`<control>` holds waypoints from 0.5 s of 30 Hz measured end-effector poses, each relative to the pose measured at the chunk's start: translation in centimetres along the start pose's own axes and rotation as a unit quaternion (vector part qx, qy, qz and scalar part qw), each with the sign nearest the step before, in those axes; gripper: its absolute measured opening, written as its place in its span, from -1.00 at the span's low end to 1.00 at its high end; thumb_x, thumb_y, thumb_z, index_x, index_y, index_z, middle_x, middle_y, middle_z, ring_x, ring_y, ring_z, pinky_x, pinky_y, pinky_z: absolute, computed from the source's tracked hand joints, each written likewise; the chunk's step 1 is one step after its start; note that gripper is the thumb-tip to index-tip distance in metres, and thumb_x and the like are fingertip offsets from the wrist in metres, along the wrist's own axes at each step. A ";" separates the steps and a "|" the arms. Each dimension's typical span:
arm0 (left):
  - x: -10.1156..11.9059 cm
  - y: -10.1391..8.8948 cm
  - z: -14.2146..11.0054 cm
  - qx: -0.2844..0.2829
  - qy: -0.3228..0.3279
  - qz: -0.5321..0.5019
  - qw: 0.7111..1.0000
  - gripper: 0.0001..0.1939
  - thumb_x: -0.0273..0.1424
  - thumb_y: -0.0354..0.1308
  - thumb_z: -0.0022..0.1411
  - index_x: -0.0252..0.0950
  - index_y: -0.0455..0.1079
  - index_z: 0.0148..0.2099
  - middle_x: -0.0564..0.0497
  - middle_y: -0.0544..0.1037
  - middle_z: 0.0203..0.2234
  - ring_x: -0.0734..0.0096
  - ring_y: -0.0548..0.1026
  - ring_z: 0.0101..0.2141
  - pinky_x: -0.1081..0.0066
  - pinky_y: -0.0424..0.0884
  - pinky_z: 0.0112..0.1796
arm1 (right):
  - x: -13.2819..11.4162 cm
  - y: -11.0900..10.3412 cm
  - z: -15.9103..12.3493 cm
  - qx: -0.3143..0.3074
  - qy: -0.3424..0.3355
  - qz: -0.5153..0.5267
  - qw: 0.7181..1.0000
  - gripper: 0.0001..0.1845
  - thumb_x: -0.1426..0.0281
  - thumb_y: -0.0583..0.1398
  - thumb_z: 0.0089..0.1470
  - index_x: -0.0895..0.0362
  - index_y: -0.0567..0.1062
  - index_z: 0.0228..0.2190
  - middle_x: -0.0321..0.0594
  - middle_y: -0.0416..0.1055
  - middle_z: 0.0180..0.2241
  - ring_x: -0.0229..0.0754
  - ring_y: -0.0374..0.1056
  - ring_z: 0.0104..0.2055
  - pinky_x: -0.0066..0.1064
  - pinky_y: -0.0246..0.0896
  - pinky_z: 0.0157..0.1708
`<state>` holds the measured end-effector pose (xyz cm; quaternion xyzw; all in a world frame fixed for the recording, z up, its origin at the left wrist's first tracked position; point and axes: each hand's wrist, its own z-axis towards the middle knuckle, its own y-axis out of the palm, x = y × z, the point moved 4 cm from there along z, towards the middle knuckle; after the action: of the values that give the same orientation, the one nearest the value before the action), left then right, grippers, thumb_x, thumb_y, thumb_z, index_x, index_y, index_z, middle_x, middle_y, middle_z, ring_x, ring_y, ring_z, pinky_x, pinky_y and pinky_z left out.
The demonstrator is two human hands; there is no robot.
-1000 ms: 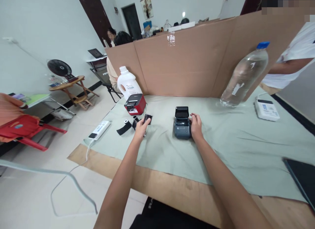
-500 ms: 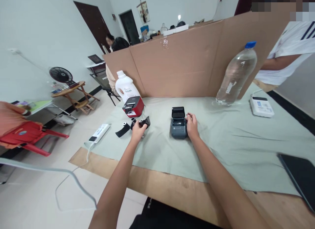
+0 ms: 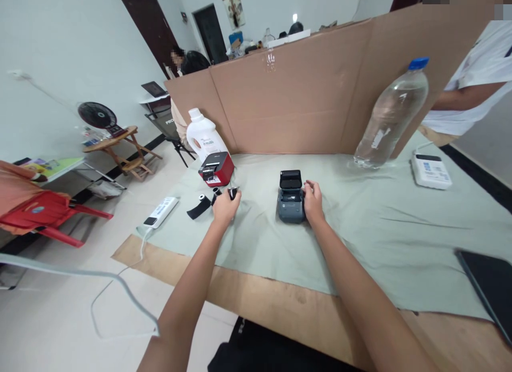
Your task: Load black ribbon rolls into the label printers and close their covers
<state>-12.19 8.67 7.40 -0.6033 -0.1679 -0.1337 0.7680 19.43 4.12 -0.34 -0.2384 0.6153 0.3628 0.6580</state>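
My left hand (image 3: 224, 207) pinches a small black roll (image 3: 232, 192) just above the green cloth (image 3: 360, 222). Two more black rolls (image 3: 202, 205) lie to its left, one partly unrolled. My right hand (image 3: 313, 202) rests against the right side of a small dark grey printer (image 3: 290, 204), fingers curled on its edge. The printer's lid stands open.
A red and black printer (image 3: 216, 169) and a white jug (image 3: 202, 137) stand at the back left. A large water bottle (image 3: 390, 118) leans at the cardboard wall (image 3: 304, 94). A white device (image 3: 431, 170), a power strip (image 3: 160, 211) and a dark tablet (image 3: 488, 286) lie around. Another person's arm (image 3: 464, 97) is at the right.
My left hand has lowered toward the cloth and now shows only a small black roll at its fingertips. My right hand stays at the grey printer.
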 end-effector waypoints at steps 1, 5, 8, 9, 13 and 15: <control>-0.1 -0.1 0.1 0.000 0.000 0.013 1.000 -0.62 -0.02 0.06 0.31 -0.22 0.41 -0.10 -0.22 0.62 -0.26 -0.08 0.59 -0.13 0.18 0.42 -0.15 | 0.0 0.0 0.0 0.000 0.001 -0.001 1.000 -0.52 0.03 0.12 0.11 0.05 0.48 -0.07 -0.11 0.50 -0.03 0.00 0.39 0.03 -0.12 0.29 0.05; -0.4 -0.6 1.0 0.013 0.034 0.025 0.999 -0.62 -0.16 0.16 0.27 -0.24 0.40 0.05 -0.20 0.63 -0.18 -0.03 0.58 -0.09 0.23 0.43 -0.13 | 0.2 0.1 0.1 0.005 0.001 0.000 1.000 -0.53 0.03 0.12 0.10 0.04 0.47 -0.07 -0.12 0.49 -0.02 -0.01 0.39 0.03 -0.12 0.29 0.06; -0.2 -0.9 2.6 0.022 0.073 0.020 0.997 -0.64 -0.31 0.16 0.27 -0.28 0.43 0.08 -0.19 0.63 -0.13 0.03 0.58 -0.07 0.26 0.43 -0.09 | 0.3 0.1 0.2 0.005 -0.004 -0.001 1.000 -0.54 0.03 0.12 0.10 0.04 0.47 -0.07 -0.13 0.49 -0.02 -0.02 0.39 0.02 -0.12 0.28 0.06; 0.0 -0.8 3.2 0.024 0.088 0.018 0.996 -0.64 -0.35 0.15 0.26 -0.29 0.44 0.10 -0.19 0.63 -0.11 0.05 0.58 -0.05 0.27 0.43 -0.07 | 0.3 0.0 0.2 0.004 -0.006 -0.001 1.000 -0.54 0.04 0.12 0.10 0.03 0.47 -0.07 -0.13 0.49 -0.03 -0.02 0.39 0.02 -0.12 0.28 0.06; 1.5 0.7 5.7 -0.016 0.112 0.018 0.993 -0.54 -0.39 0.18 0.27 -0.31 0.42 0.20 -0.18 0.59 0.05 0.13 0.55 0.04 0.33 0.39 0.05 | 0.3 0.0 0.3 0.003 -0.013 -0.005 1.000 -0.55 0.03 0.14 0.10 0.05 0.48 -0.09 -0.12 0.49 -0.04 -0.02 0.39 0.02 -0.12 0.28 0.06; 2.1 2.1 6.3 -0.056 0.098 0.031 0.993 -0.54 -0.39 0.21 0.26 -0.31 0.42 0.21 -0.19 0.58 0.08 0.15 0.53 0.08 0.36 0.38 0.06 | 0.3 0.0 0.3 0.004 -0.012 -0.007 1.000 -0.54 0.03 0.14 0.10 0.04 0.48 -0.09 -0.12 0.49 -0.04 -0.01 0.39 0.02 -0.12 0.28 0.06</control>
<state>-10.04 15.26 7.79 -0.6347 -0.0651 -0.1774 0.7493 19.58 4.36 -0.56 -0.2352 0.6074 0.3585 0.6687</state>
